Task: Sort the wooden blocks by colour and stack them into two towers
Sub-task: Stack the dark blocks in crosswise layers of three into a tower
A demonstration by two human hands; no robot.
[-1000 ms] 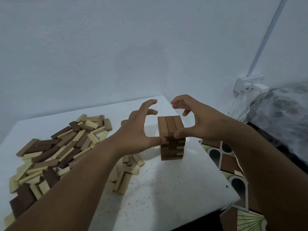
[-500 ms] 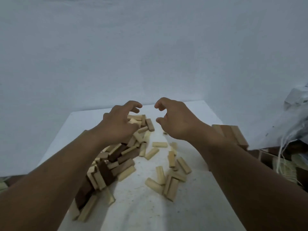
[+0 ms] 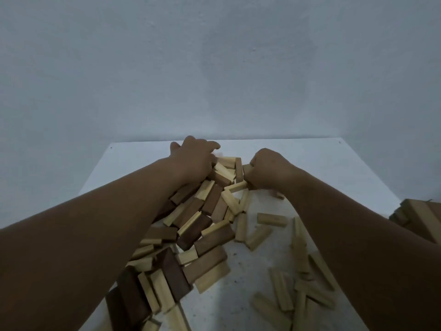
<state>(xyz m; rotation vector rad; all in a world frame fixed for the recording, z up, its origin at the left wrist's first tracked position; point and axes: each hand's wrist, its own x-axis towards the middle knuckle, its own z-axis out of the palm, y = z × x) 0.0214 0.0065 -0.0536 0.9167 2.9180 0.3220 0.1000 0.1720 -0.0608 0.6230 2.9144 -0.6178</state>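
Note:
A mixed pile of dark brown and pale wooden blocks [image 3: 202, 218] lies across the white table [image 3: 334, 168]. My left hand [image 3: 193, 158] rests palm down on the pile's far end, its fingertips hidden behind the hand. My right hand [image 3: 269, 170] is closed at the pile's far right side around the end of a brown block [image 3: 247, 168]. The top of a brown block tower [image 3: 422, 216] shows at the right edge, partly cut off and behind my right forearm.
Several loose pale blocks [image 3: 272, 219] lie scattered on the table's near right, some under my right forearm. A plain wall [image 3: 214, 68] rises right behind the table's far edge. Bare tabletop shows at the far left and far right.
Both hands have left the tower and dropped onto the far end of the pile. My view has swung left and down, so the tower now sits at the right edge.

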